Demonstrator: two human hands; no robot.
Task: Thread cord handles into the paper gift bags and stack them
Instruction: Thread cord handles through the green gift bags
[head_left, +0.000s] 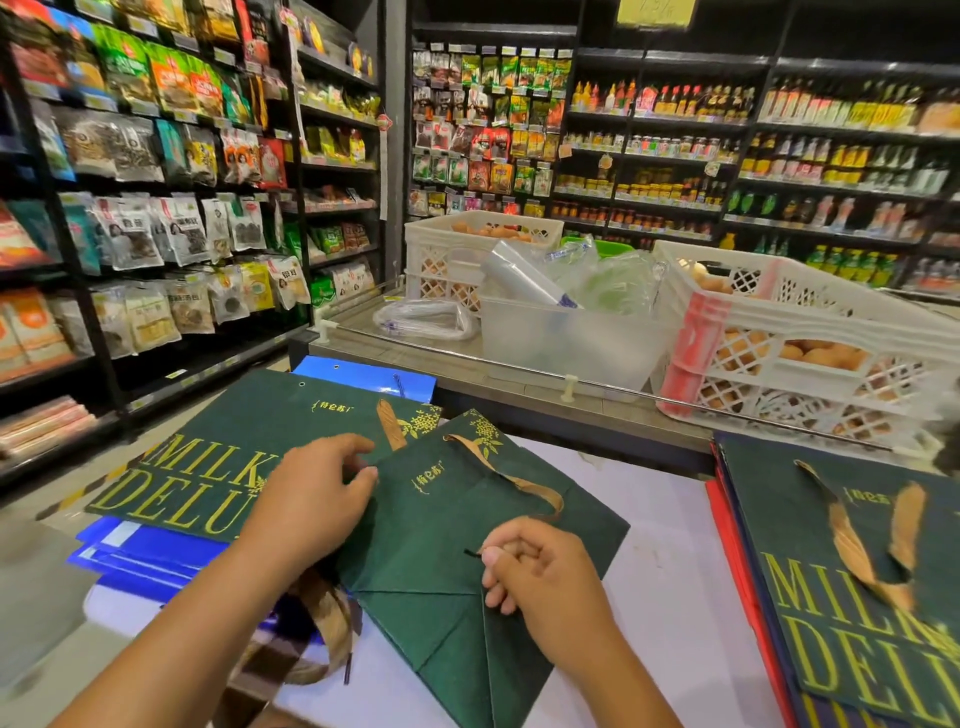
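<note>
**Feeding the cord tip through the green bag**

The dark green gift bag (467, 530) lies flat and tilted on the white table (665, 519), between a pile of green and blue bags (218, 457) on the left and a stack of finished bags (857, 571) on the right. One golden cord handle (519, 483) already sits on its far part.

The right hand (540, 571) has its fingers curled and pinches a dark cord tip (471, 554) just at the surface of the bag. The left hand (317, 493) presses on the left edge of the bag, and its thumb and fingers seem to pinch the paper there.

To do this step well, I think the left hand should keep the bag from sliding, while the right hand holds the cord very close to its stiff tip, so it does not bend. Whether the tip is in a hole, I cannot tell. More golden cords (322, 623) lie near, under the left forearm.
</note>
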